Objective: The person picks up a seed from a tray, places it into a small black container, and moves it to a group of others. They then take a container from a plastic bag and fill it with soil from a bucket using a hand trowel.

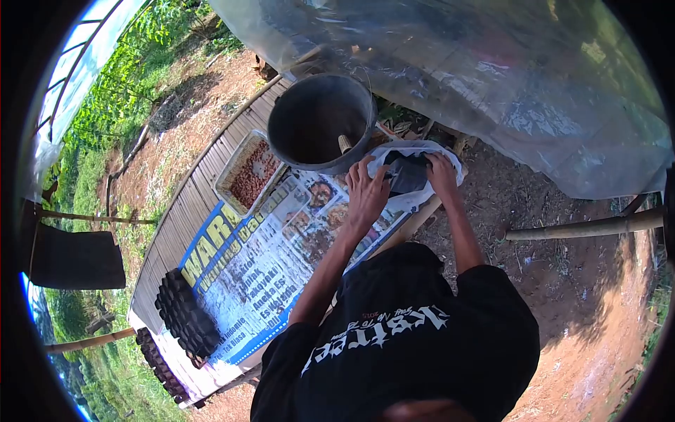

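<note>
A white plastic bag (450, 156) lies crumpled at the near right corner of the table, its mouth spread around dark plastic sheets (408, 174). My left hand (367, 190) is at the bag's left side, fingers bent over its edge beside the dark plastic. At the opposite side, my right hand (442, 174) grips the rim with its fingertips reaching inside. Part of the fingers of both hands is hidden by the plastic. Just beyond my left hand stands a large black bucket (292, 116), with a corncob-like handle (344, 144) poking up inside it.
A woven basket (226, 172) of reddish seeds (253, 176) sits left of the bucket. Clusters of small black pots (184, 316) stand at the table's left end. A printed banner (260, 274) covers the slatted table (179, 225). Clear sheeting (492, 91) hangs beyond; a bamboo pole (583, 226) is at right.
</note>
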Available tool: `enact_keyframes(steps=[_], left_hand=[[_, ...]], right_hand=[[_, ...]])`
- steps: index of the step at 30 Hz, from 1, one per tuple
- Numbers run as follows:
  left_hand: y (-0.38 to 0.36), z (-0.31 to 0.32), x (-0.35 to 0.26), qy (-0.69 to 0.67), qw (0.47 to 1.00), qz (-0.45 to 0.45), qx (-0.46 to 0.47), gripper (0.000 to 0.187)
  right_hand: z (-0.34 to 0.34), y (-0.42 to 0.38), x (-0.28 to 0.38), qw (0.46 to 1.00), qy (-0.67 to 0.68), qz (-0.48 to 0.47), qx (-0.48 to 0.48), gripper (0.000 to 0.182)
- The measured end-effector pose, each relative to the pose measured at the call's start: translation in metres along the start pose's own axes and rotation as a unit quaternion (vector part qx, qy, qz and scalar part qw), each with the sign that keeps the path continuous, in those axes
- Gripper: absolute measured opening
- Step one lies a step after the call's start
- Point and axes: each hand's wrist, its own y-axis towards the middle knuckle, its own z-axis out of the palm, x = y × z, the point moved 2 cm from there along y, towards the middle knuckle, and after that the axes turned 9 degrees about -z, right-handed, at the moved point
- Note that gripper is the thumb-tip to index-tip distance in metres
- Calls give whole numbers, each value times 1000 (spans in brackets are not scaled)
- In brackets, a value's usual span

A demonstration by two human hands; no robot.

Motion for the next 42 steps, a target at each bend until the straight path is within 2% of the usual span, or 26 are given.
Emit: enact_keyframes(steps=[1,2,4,10,16,17,20,25,29,32,35,38,42], left_hand=[[-1,-2,-5,0,1000,-7,-26,35],[-1,-2,-8,-12,999,-1,-38,35],[-3,-2,-12,-37,997,10,-61,34],[8,19,-2,-141,989,-49,4,32],[16,25,7,-290,939,-180,49,33],[16,27,10,-315,925,-208,52,32],[22,19,16,-333,914,-195,127,26],[21,19,25,-317,931,-149,104,21],[22,15,21,-325,934,-140,39,18],[23,19,30,-311,941,-129,45,19],[24,15,32,-277,956,-100,9,22],[25,1,25,-222,967,-118,48,26],[23,-14,11,-91,996,-14,23,22]], right_hand=[[-12,2,11,999,30,-10,-31,30],[-22,4,19,991,124,41,-31,28],[-39,8,36,941,307,142,-28,26],[-26,-5,49,786,590,185,-33,32],[-57,-2,98,754,634,168,-29,37],[-52,-3,95,768,622,154,-10,37],[-36,-9,81,790,598,132,27,35],[-34,-12,85,754,635,167,30,28],[-29,-12,84,773,617,140,48,28],[-28,-12,86,765,629,125,54,32],[-26,-14,87,767,630,121,34,34],[-32,-12,94,783,606,137,5,31],[-24,-12,93,778,613,133,31,28]])
